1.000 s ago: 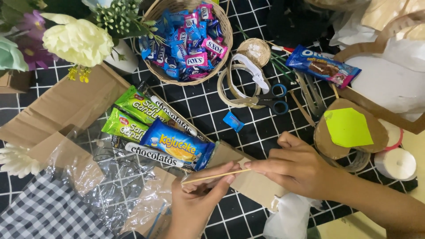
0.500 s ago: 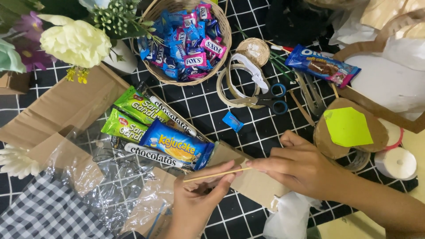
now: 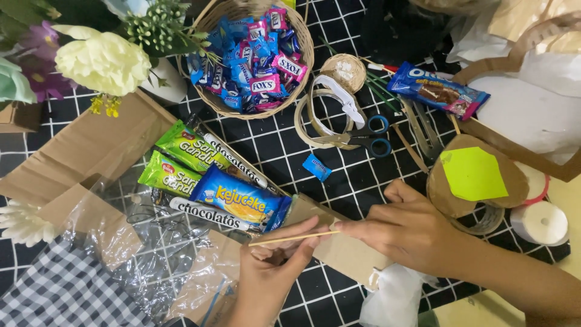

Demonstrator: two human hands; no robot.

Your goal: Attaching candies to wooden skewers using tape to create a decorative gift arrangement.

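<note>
A thin wooden skewer (image 3: 295, 237) lies almost level between my two hands. My left hand (image 3: 273, 271) comes up from the bottom edge and pinches its left half; my right hand (image 3: 404, 229) reaches in from the right and pinches its right end. Both hands hover over a strip of brown cardboard (image 3: 339, 248). Just left of the skewer lies a bundle of snack packs: a blue cake pack (image 3: 241, 200), two green packs (image 3: 175, 162) and long dark wafer sticks (image 3: 209, 215).
A wicker basket of wrapped candies (image 3: 257, 54) stands at the top. Blue-handled scissors (image 3: 363, 138), rings of tape, a blue biscuit pack (image 3: 437, 89), a green paper on a cardboard disc (image 3: 473, 174), artificial flowers (image 3: 100, 60), clear cellophane (image 3: 151, 254) and gingham cloth (image 3: 54, 297) surround the hands.
Almost nothing: both hands keep their hold on the skewer, which has shifted only slightly.
</note>
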